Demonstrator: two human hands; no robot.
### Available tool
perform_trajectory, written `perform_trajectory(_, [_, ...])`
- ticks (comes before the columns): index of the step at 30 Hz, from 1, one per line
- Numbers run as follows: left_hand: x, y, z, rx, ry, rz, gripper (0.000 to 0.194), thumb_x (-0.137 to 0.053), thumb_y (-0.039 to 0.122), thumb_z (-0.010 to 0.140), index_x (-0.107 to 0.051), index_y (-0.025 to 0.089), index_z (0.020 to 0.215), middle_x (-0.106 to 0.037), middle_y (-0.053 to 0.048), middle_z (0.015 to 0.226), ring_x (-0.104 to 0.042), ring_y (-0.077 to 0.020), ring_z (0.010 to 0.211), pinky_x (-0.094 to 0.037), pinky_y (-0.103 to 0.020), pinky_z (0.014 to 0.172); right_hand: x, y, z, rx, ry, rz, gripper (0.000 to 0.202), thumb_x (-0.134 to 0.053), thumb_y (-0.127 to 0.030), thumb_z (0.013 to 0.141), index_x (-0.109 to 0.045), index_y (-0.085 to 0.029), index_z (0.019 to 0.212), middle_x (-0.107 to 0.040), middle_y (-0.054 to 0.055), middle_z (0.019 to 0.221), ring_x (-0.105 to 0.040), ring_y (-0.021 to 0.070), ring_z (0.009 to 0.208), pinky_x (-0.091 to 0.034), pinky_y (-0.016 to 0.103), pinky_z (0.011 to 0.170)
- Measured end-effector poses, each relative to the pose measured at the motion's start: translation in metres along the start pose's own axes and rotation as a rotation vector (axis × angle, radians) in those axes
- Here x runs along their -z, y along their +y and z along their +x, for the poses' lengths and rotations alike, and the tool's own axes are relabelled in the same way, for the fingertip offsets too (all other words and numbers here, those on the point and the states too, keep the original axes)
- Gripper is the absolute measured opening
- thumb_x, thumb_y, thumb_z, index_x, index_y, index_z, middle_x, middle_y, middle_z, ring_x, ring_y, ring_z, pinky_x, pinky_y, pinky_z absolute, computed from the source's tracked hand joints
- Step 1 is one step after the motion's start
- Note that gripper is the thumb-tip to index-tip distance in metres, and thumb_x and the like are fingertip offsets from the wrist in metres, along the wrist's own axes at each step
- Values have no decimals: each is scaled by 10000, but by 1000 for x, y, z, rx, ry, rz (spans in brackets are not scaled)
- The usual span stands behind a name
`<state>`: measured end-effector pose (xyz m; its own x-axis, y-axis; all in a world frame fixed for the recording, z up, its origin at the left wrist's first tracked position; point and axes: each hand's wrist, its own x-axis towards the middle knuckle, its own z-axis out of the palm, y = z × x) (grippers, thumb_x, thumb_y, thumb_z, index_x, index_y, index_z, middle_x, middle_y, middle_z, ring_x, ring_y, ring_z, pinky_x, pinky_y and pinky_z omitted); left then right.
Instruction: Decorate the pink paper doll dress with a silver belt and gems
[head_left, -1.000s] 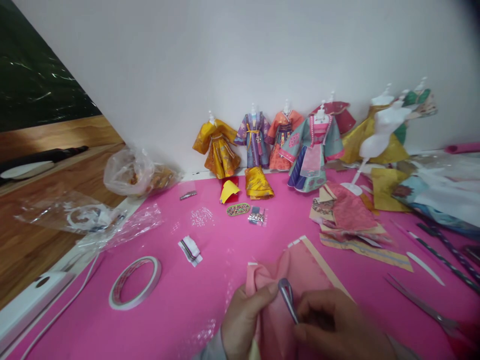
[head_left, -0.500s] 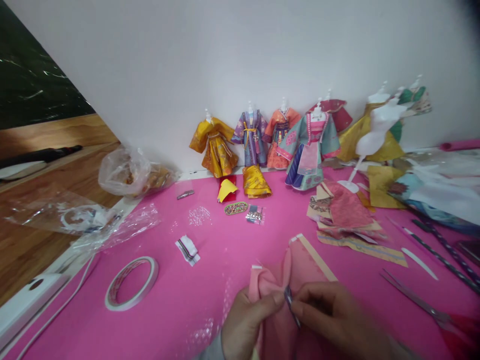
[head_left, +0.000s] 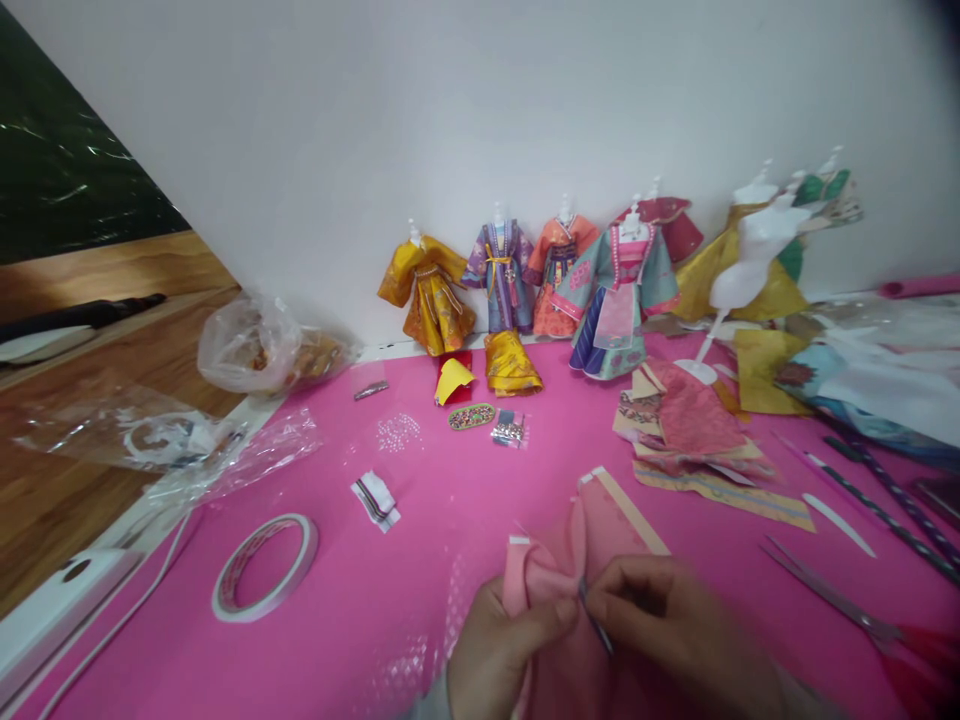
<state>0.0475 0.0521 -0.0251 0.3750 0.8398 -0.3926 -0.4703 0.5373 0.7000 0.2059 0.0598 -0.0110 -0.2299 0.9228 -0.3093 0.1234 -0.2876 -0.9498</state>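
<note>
A pink piece of fabric with a cream edge strip is bunched up at the lower middle of the view. My left hand grips its left part, the thumb lying on the gathered folds. My right hand is closed on a small dark metal tool, seemingly a clip or tweezers, at the gather. The tool's tip touches the fold beside my left thumb. White tape bits show on the fabric's upper corners.
Miniature dresses on stands line the wall. A tape roll lies left, fabric scraps and red-handled scissors right. Beads, a white strip piece and a bare mannequin stand or lie farther back.
My left hand has shifted slightly right, its thumb farther over the folds. The dark tool has moved slightly right and down with my right hand's fingers.
</note>
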Motion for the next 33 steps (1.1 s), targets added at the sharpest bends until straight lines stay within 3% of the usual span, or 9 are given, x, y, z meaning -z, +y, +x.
perform_trajectory(10, [-1, 1, -2, -45, 19, -4, 207, -816, 266, 654, -732, 105, 752, -650, -48, 678, -592, -176, 687, -444, -275, 721, -1, 6, 1, -8, 39, 9, 193, -610, -331, 662, -616, -178, 544, -510, -44, 473, -436, 98, 482, -311, 230, 477])
perform_trajectory(19, [-7, 8, -4, -60, 8, -3, 250, -802, 271, 649, -737, 95, 814, -693, -83, 718, -648, -267, 809, -463, -346, 817, 0, 6, 3, 12, 43, -20, 163, -583, -302, 647, -589, -186, 533, -516, -41, 478, -442, 101, 485, -315, 234, 478])
perform_trajectory(25, [-2, 7, -5, 9, 15, -20, 226, -769, 262, 676, -707, 91, 812, -687, -80, 731, -647, -239, 774, -450, -301, 759, 4, 8, 3, 9, 24, 41, 205, -615, -340, 682, -567, -182, 559, -501, -45, 500, -432, 101, 501, -300, 238, 492])
perform_trajectory(33, [-14, 12, -5, -117, -92, -192, 301, -696, 238, 701, -710, 129, 981, -714, -92, 818, -674, -279, 862, -471, -371, 843, 15, -1, 0, 33, 22, 129, 270, -648, -384, 713, -505, -188, 595, -429, -59, 561, -387, 102, 556, -297, 241, 523])
